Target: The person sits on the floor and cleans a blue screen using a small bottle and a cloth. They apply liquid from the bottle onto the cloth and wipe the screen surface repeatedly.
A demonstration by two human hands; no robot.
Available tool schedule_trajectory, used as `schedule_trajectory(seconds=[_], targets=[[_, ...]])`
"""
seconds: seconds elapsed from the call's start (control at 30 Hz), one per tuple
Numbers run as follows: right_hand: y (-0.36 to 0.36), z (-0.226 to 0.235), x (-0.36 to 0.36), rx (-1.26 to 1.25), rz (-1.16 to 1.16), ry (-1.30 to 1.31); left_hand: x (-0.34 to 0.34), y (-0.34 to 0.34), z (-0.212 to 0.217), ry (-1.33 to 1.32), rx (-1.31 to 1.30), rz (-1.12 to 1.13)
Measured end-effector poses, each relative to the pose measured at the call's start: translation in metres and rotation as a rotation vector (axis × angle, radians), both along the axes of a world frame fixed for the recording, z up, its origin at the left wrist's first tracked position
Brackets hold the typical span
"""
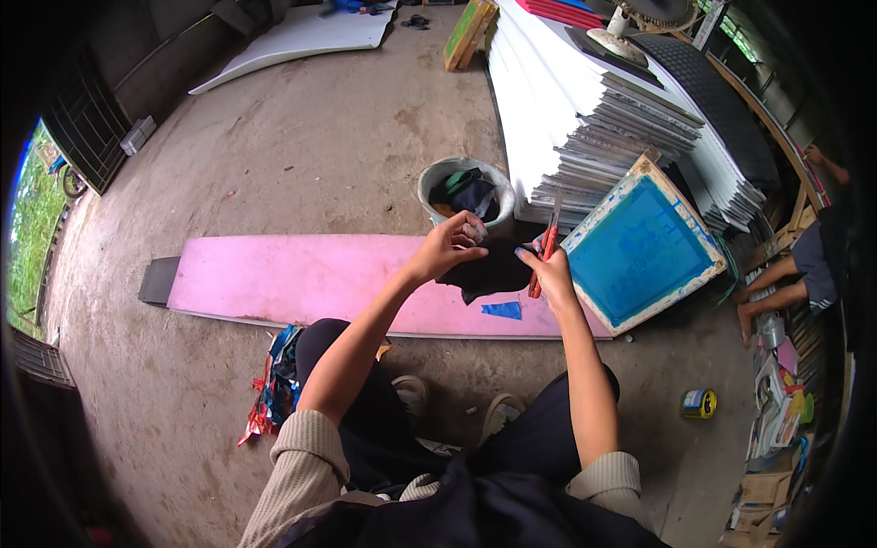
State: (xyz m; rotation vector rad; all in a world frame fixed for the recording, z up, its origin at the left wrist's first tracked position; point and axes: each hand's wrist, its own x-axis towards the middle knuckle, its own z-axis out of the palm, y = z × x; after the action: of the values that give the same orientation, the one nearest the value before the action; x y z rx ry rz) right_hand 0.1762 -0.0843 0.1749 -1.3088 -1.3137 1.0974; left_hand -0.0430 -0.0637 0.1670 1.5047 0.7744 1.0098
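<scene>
A piece of black cloth [498,271] hangs between my hands above a long pink board [274,274]. My left hand [448,247] is closed on its left edge, fingers curled. My right hand [554,271] pinches the cloth's right edge and also grips a red-handled cutter [549,241], whose thin blade points up and away from me. Just beyond the cloth stands a pale bucket [427,187] with dark and green cloths inside. A small blue scrap [501,310] lies on the board below the cloth.
A wooden frame with a blue screen [644,251] leans at the board's right end. Behind it rises a stack of white sheets [539,100]. A yellow can [699,404] lies at right, shiny scraps [274,384] by my left knee. Another person's legs [772,288] show at far right.
</scene>
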Motion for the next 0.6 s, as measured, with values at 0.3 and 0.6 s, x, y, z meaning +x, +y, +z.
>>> schedule_trajectory(seconds=[0.3,0.6], targets=[[0.005,-0.011,0.008,0.023,-0.075,-0.131,0.006,-0.005,0.017,0.24,0.235,0.023],[-0.002,-0.012,0.021,0.239,0.0,-0.612,-0.007,0.002,0.011,0.366,0.338,0.169]])
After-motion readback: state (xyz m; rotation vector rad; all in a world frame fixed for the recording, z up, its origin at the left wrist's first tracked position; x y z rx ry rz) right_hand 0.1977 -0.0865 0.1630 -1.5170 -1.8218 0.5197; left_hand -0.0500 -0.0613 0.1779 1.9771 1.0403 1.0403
